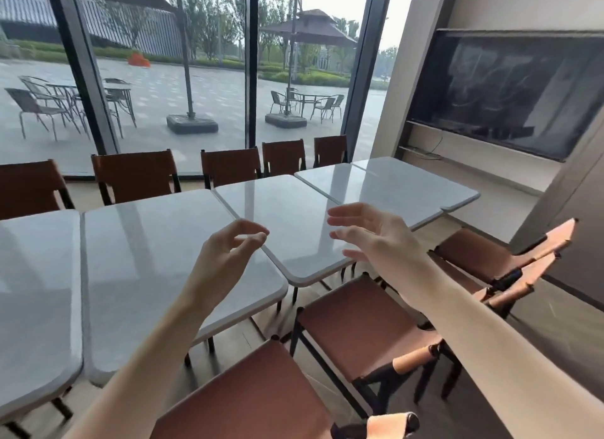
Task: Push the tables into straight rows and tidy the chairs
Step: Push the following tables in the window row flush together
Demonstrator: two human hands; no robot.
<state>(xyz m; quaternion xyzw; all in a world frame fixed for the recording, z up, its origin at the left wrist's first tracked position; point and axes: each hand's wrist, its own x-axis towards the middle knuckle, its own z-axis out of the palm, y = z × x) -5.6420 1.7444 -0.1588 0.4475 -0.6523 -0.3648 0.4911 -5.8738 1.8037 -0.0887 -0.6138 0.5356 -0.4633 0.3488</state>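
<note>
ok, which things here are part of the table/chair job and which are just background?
Job:
- grey tables in a row, the middle one skewed
- brown chairs on the near side
- brown chairs on the window side
- left hand, right hand, both empty

Background:
- wall screen
- patio furniture outside

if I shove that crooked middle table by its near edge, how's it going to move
The crooked table will probably pivot rather than slide straight if pushed off-centre. Its glossy top looks slippery for flat hands. Thin legs suggest it is fairly light.
</note>
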